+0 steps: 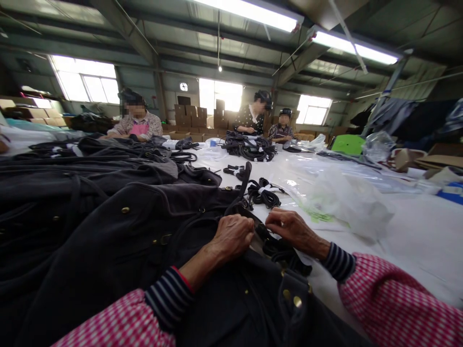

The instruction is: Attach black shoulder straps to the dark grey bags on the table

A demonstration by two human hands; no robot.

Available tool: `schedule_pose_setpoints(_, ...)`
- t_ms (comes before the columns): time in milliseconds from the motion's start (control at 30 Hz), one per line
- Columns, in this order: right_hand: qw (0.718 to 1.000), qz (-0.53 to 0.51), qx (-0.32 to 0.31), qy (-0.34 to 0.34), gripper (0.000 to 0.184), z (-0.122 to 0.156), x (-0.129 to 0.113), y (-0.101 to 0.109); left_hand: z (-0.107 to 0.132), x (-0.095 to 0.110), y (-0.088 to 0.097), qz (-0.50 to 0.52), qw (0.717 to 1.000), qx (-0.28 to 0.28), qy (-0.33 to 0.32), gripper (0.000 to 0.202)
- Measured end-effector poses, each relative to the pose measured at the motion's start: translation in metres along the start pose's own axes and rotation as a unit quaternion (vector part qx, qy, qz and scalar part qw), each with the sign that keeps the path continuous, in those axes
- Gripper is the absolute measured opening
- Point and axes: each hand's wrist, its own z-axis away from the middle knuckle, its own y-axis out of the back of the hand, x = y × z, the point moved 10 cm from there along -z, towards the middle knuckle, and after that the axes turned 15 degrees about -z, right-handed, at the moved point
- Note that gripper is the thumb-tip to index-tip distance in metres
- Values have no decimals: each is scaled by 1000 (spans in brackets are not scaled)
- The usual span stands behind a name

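Note:
A dark bag (pixel 144 260) with brass studs and small buckles lies across the near side of the table. My left hand (pixel 234 234) is closed in a fist at the bag's upper edge, gripping its dark fabric. Just right of it, my right hand (pixel 294 232) is closed, with thumb and fingers pinched at a black strap (pixel 265 232) beside the bag. The fingertips of both hands are partly hidden. Below my right hand the black strap bunches against the bag. Beyond my hands lies a coiled bundle of black straps (pixel 264 193) with a white band.
More dark bags (pixel 90 168) are piled at the left. A larger heap of black straps (pixel 249 146) stands farther back. Clear plastic bags (pixel 350 202) lie on the white table (pixel 415 241) at the right. Several co-workers sit or stand at the far side, with cardboard boxes (pixel 190 116) behind them.

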Motion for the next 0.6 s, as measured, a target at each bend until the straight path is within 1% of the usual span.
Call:
schedule_pose_setpoints(67,992,-100,49,-52,14,-2,7,11,-2,-8,6,42,999,7,22,22)
schedule_pose_setpoints(100,981,-158,72,-86,15,-3,13,14,-3,-12,9,66,997,9,28,23)
schedule_pose_setpoints(167,946,-275,104,-139,20,-6,21,14,-5,-19,13,115,993,11,32,24)
schedule_pose_setpoints(200,925,-331,113,-150,23,-8,22,11,-5,-22,14,139,990,12,32,24)
schedule_pose_setpoints(267,887,-423,111,-150,28,-14,18,3,-6,-27,13,185,982,15,32,25)
schedule_pose_setpoints(300,873,-453,102,-147,30,-16,15,-2,-7,-30,13,205,978,19,33,26)
schedule_pose_setpoints(333,866,-469,91,-145,31,-19,13,-7,-8,-32,12,224,974,23,36,27)
schedule_pose_setpoints(367,866,-472,81,-145,31,-20,11,-11,-8,-34,11,241,969,26,38,28)
schedule_pose_setpoints(433,878,-452,71,-144,31,-20,8,-15,-9,-35,9,271,961,31,39,30)
schedule_pose_setpoints(500,889,-429,74,-143,30,-18,8,-14,-10,-36,7,292,955,35,39,31)
schedule_pose_setpoints(600,895,-412,77,-151,30,-16,9,-14,-9,-36,6,309,950,39,40,30)
